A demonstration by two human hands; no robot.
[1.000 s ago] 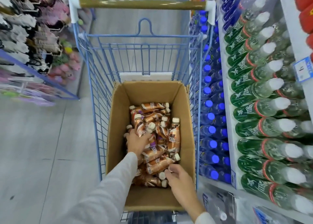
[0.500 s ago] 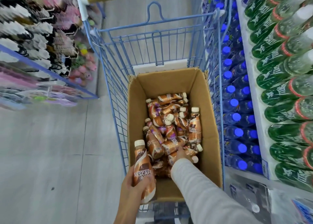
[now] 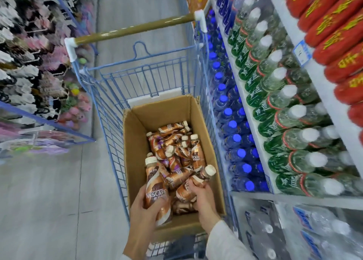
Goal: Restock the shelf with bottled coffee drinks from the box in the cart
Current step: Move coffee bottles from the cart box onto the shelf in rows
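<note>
An open cardboard box (image 3: pixel 135 141) sits in a blue wire cart (image 3: pixel 110 106) and holds several brown bottled coffee drinks (image 3: pixel 176 147) with cream caps, lying in a loose heap. My left hand (image 3: pixel 143 210) is closed around one upright coffee bottle (image 3: pixel 156 189) at the box's near left corner. My right hand (image 3: pixel 202 197) reaches into the near right of the box and grips a second coffee bottle (image 3: pixel 200 178) lying tilted, cap pointing up and right.
The drinks shelf (image 3: pixel 249 110) runs along the right: blue-capped bottles low, green-labelled white-capped bottles above, red packs on top, water packs nearest me. A rack of soft goods (image 3: pixel 29 67) lines the left. Grey floor lies between it and the cart.
My left hand lifted one bottle out of the heap and holds it upright. My right hand went into the box and closed on another bottle. The view tilted and shifted.
</note>
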